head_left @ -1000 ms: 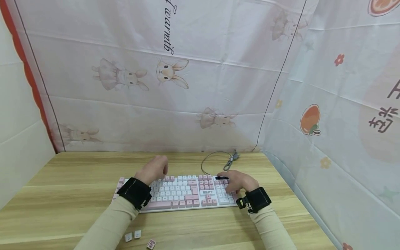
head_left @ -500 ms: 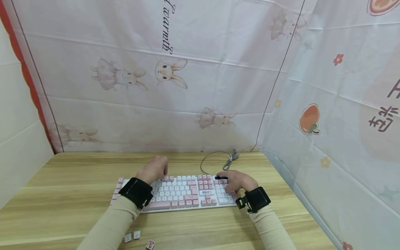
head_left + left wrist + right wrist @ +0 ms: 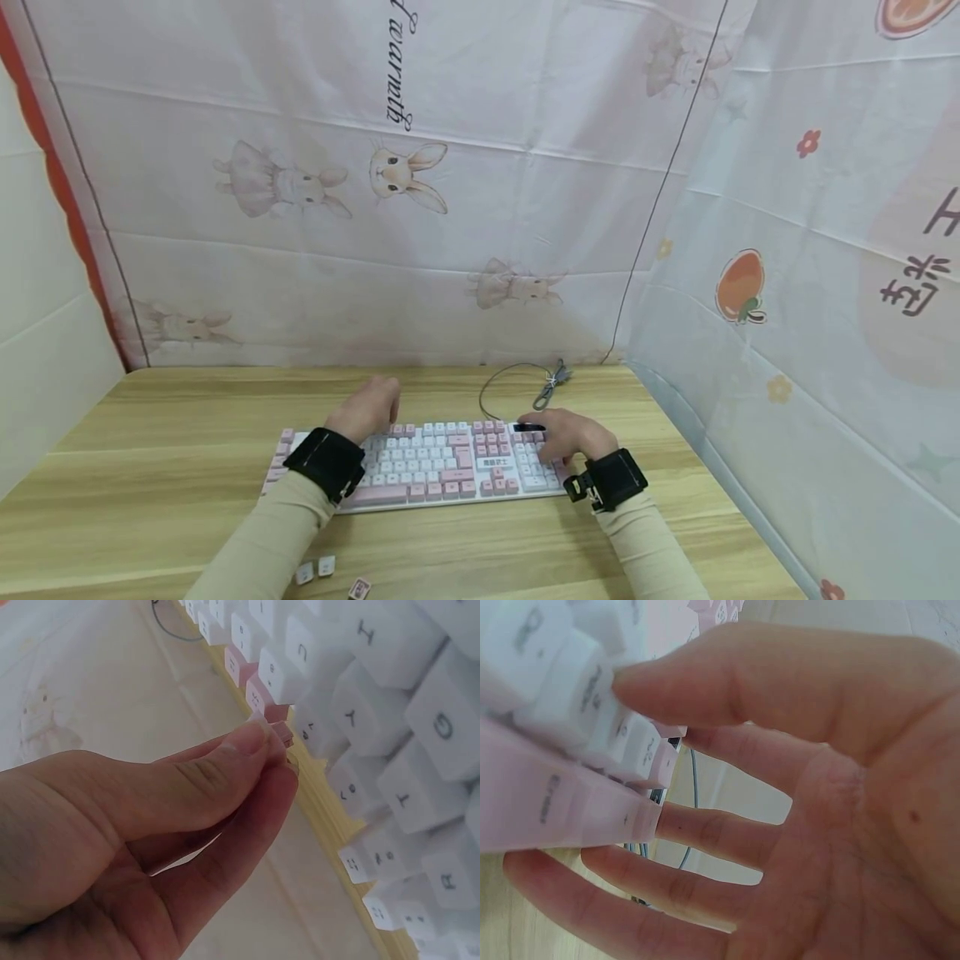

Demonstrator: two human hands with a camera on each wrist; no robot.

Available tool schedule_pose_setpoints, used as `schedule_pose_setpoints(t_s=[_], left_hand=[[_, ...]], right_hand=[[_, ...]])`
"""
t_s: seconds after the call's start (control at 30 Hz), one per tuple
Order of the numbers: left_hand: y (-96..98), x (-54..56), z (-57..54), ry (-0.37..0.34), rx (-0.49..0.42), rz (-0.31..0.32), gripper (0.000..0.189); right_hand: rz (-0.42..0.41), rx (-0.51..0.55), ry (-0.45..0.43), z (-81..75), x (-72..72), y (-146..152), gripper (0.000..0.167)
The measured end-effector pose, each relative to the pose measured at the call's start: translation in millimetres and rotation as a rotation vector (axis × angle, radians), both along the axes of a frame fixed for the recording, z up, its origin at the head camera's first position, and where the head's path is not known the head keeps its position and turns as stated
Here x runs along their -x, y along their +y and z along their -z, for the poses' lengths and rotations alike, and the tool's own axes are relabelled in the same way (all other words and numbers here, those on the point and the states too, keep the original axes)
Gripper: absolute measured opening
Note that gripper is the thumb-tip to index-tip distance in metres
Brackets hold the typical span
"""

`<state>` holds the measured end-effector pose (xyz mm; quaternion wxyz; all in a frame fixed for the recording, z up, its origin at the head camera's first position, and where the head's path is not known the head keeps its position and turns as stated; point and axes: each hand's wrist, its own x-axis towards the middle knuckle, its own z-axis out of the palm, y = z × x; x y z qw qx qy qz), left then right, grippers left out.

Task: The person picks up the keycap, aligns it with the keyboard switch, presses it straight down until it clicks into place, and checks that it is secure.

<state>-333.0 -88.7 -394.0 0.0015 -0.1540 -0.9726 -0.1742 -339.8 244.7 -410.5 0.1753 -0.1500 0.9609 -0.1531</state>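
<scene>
A pink and white keyboard [image 3: 420,458] lies flat on the table. At its back row, my left hand [image 3: 366,410] pinches a small pink keycap [image 3: 280,733] between thumb and fingertips. The cap is mostly covered by the fingers, and whether it sits fully on the keyboard I cannot tell. My right hand [image 3: 576,435] holds the keyboard's right end. In the right wrist view its thumb presses a white number-pad key [image 3: 574,694], while the fingers lie along the edge and reach its side. Some pink keys [image 3: 238,666] stand beside the pinched cap.
Two white keycaps [image 3: 326,566] and a pink one [image 3: 360,588] lie loose on the wooden table [image 3: 465,550] near the front, by the left forearm. A grey cable [image 3: 555,379] is bundled behind the keyboard. Printed cloth [image 3: 510,217] hangs behind the table and at the right.
The head view has shifted slightly. Both hands stay at the same places on the keyboard, with no clear movement of keys or loose caps.
</scene>
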Motion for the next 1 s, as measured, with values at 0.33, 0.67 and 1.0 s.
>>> schedule_pose_setpoints(t_s=[0.33,0.67,1.0], left_hand=[[-0.5,0.3,1.9,0.008,0.016,0.012,0.024],[-1.0,1.3,3.6,-0.001,0.005,0.009,0.019],[-0.1,2.7,3.0,-0.028,0.031,0.008,0.020]], right_hand=[[0.002,0.000,-0.001,0.3,-1.2,-0.8,0.079],[0.006,0.009,-0.006,-0.6,-0.8,1.6,0.082],[0.003,0.010,-0.006,-0.8,-2.0,1.1,0.080]])
